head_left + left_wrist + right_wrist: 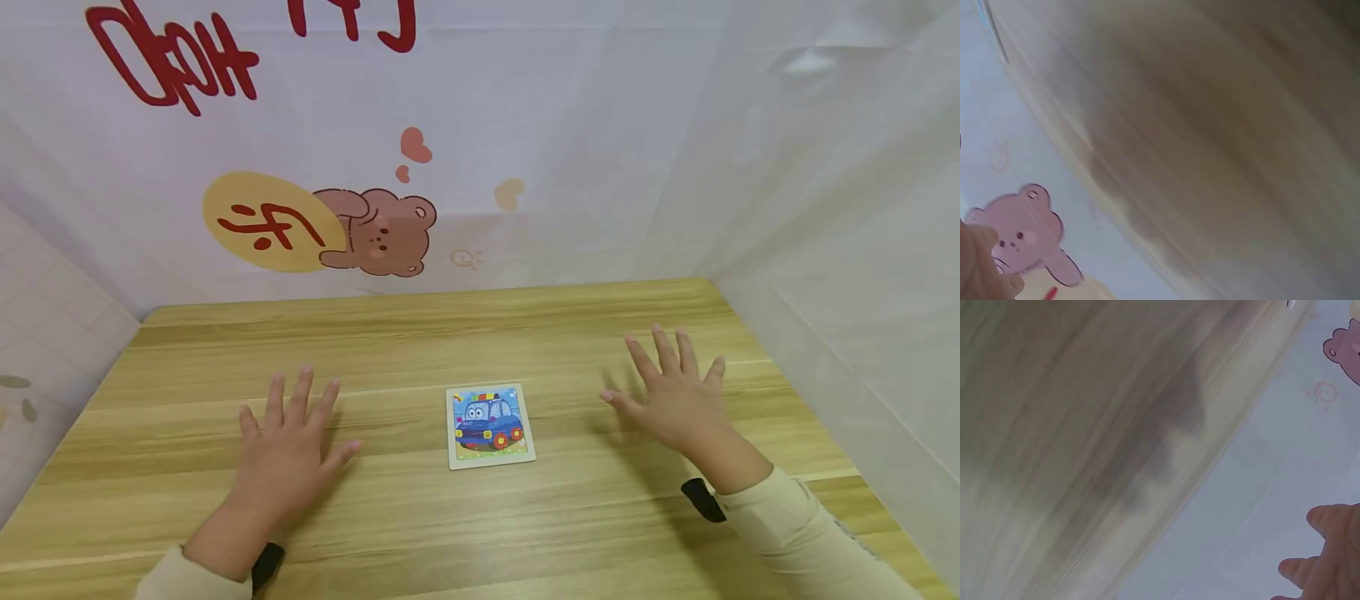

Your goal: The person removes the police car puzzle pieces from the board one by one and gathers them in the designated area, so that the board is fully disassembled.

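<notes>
The puzzle [491, 426] lies flat on the table [570, 533], face up between the two hands and apart from both, turned only slightly. Its pale border [491, 463] runs round a blue cartoon car with red wheels, and the picture reads whole: body, wheels, roof lights and ground all join up, with no gap that I can make out. From that I judge the work on it to be finished — or, at the least, there is nothing in sight that plainly remains to be fitted, though the seams are too small to check one by one. The left hand [281, 462] is spread wide, palm down, fingers apart, and holds nothing; the right hand [678, 404] is spread likewise, also without anything in its grasp. The right seems to hang above the wood, since its shadow falls to one side of it; the left looks raised too, though its height is harder to tell. Neither touches the puzzle. The wrist views add little — wood, shadow, a few fingertips, and the bear [390, 237] on the backdrop [570, 125]; a sliver at the top of each is too slight to name.
</notes>
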### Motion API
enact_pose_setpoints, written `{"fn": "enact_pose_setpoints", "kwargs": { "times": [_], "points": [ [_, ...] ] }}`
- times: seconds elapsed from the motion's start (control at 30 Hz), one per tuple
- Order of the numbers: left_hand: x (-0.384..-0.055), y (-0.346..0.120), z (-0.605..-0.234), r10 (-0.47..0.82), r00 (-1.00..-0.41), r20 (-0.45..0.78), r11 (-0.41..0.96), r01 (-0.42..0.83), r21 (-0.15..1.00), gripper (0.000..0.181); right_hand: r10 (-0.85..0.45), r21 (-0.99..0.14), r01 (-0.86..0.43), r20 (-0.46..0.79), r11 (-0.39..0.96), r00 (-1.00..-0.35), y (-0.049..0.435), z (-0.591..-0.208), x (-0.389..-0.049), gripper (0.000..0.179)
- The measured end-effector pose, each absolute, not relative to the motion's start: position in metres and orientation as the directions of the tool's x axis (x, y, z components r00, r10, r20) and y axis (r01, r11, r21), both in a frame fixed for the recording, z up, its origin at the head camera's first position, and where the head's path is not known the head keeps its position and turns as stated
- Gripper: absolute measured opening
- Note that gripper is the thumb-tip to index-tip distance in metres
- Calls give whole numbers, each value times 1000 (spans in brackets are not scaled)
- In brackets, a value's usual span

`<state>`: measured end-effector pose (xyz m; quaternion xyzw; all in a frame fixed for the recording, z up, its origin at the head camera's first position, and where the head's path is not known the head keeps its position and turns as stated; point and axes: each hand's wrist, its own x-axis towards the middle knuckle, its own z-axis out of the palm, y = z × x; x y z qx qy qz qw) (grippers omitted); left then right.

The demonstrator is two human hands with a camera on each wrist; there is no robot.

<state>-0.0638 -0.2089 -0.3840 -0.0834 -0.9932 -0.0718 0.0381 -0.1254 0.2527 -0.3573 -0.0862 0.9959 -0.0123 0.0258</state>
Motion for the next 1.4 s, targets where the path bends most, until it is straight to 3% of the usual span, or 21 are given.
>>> {"fn": "enact_pose_setpoints", "kwargs": {
  "times": [0.53,0.77,0.97,1.4],
  "points": [
    [-61,-160,-385,310,-943,121,927,328,184,79,-235,-73,-233,-18,970,-972,230,-370,-127,91],
    [-62,-141,-387,477,-860,179,854,502,136,76,-304,-141,-305,28,942,-952,216,-376,-132,85],
    [-60,-121,-383,624,-771,129,765,636,104,74,-378,-193,-386,80,902,-922,200,-376,-137,80],
    [-57,-93,-380,756,-654,5,654,756,36,77,-501,-225,-525,158,820,-851,168,-378,-145,76]
  ]
}}
